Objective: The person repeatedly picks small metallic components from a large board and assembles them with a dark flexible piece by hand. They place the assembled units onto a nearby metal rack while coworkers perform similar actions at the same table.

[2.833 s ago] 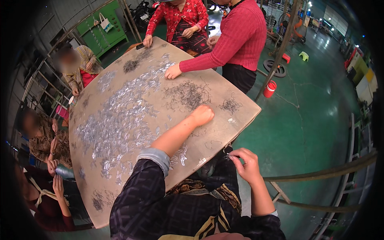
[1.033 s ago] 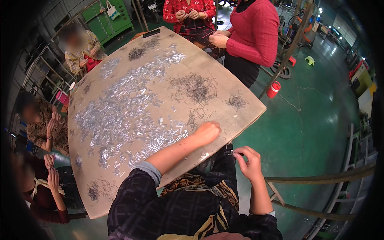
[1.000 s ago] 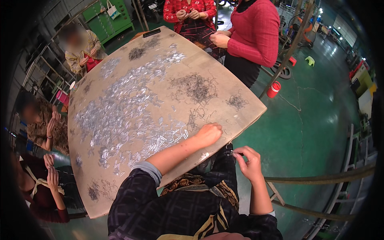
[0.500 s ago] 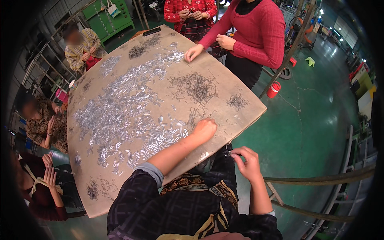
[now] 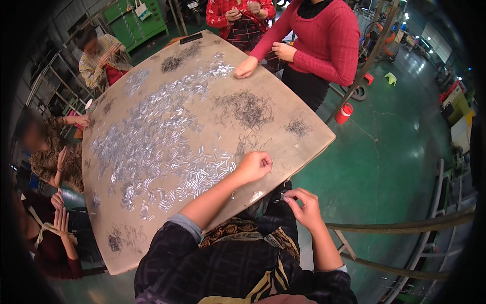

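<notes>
Around table, silvery pieces, dark wire heap, seated co-workers

Right hand's tiny part indistinct

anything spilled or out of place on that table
Nothing stands out. The shiny metal pieces and dark wire heaps lie spread on the table, none over its edge.
</notes>
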A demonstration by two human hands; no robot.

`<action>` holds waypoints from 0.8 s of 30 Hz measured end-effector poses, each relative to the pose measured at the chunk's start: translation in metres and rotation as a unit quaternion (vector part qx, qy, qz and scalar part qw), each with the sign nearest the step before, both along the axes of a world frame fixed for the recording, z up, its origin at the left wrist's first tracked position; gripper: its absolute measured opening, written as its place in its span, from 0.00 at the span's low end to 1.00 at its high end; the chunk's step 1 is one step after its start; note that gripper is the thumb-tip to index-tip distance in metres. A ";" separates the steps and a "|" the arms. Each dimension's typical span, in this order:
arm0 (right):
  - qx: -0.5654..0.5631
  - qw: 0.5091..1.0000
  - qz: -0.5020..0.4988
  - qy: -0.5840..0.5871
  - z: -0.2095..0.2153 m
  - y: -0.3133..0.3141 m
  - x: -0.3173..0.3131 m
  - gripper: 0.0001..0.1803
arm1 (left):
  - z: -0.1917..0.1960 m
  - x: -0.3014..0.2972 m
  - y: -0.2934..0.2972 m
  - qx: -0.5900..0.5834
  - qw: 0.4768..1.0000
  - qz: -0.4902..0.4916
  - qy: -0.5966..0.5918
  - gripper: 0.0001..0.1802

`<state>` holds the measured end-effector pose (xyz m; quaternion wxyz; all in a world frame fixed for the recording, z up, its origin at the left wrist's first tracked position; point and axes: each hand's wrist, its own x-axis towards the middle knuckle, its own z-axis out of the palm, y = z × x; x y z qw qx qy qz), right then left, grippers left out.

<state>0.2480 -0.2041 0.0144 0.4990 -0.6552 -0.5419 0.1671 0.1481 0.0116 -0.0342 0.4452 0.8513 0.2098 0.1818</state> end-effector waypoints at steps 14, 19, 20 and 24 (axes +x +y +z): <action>-0.039 0.997 0.048 0.042 -0.030 0.008 -0.026 0.03 | 0.017 -0.091 -0.086 -0.157 0.972 -0.055 -0.165 0.02; -0.041 0.997 0.064 0.030 -0.030 0.010 -0.030 0.03 | 0.011 -0.092 -0.090 -0.149 0.972 -0.018 -0.181 0.03; -0.039 0.997 0.067 0.030 -0.032 0.010 -0.031 0.04 | 0.010 -0.093 -0.092 -0.147 0.972 -0.008 -0.183 0.03; -0.035 0.995 0.086 0.028 -0.036 0.012 -0.035 0.04 | -0.003 -0.097 -0.100 -0.164 0.967 0.014 -0.193 0.05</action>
